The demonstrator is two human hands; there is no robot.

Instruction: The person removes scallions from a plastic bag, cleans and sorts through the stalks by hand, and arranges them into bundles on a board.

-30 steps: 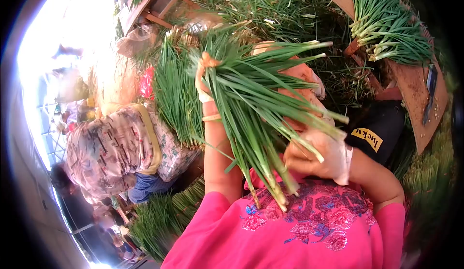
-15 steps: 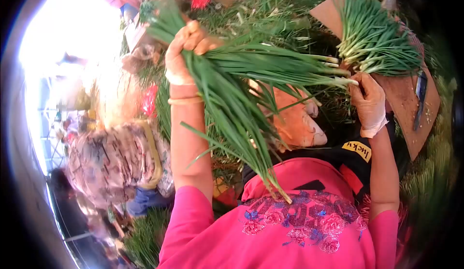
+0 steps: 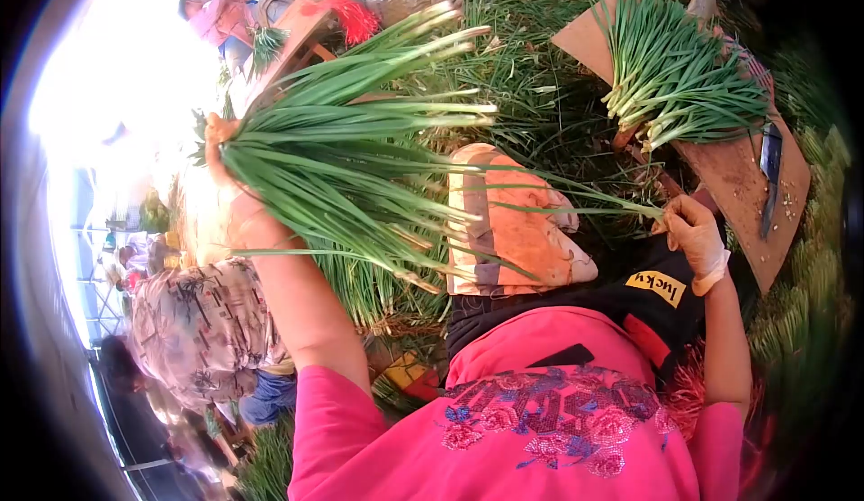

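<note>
My left hand [image 3: 220, 145], stretched out to the far left, is closed round the leafy end of a bunch of green chives [image 3: 342, 150]. Their pale stem ends fan out toward the right. My right hand [image 3: 693, 240] pinches the pale end of a thin chive stalk [image 3: 576, 197], which runs across from the bunch over my lap. Beyond my right hand, a pile of chives [image 3: 688, 73] lies on a brown board [image 3: 738, 186]. A dark-bladed knife [image 3: 769, 177] rests on that same board.
An orange cloth-like covering [image 3: 522, 213] with dirt marks lies over my lap. Loose greens [image 3: 513, 78] cover the ground ahead. Red ties [image 3: 351, 19] hang at the back. On the left sits a person in a patterned top [image 3: 202, 330]; another person [image 3: 225, 19] is farther off.
My left hand has swung left with the bunch, whose stems now spread apart. My right hand has dropped slightly and pulls a thin stalk away from the rest.
</note>
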